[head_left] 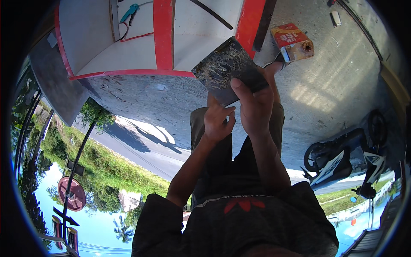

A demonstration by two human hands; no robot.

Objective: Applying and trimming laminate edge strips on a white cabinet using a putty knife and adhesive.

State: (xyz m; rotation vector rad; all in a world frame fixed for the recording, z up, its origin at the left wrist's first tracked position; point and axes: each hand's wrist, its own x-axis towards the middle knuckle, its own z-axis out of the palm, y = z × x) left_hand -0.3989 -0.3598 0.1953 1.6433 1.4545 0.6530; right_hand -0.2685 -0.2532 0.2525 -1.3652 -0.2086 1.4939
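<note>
A dark, flat, roughly square piece (224, 64) is tilted in front of me, its upper face streaked with a pale, glue-like smear. My right hand (256, 109) is closed on its lower right edge, with the thumb lying on the face and the other fingers hidden behind. Just below the piece's lower left corner is my left hand (218, 123). Its fingers are curled in, and whatever they may hold is hidden. Beyond the piece stands a white cabinet frame (115, 58) with red edging (164, 34), lying low on the ground.
A teal glue gun (129, 13) with a cable lies inside the cabinet. A red and yellow can (293, 42) with a stained opening rests on the concrete at right, near my foot. A motorbike (338, 165) is parked farther right. A grey panel (58, 79) stands at left.
</note>
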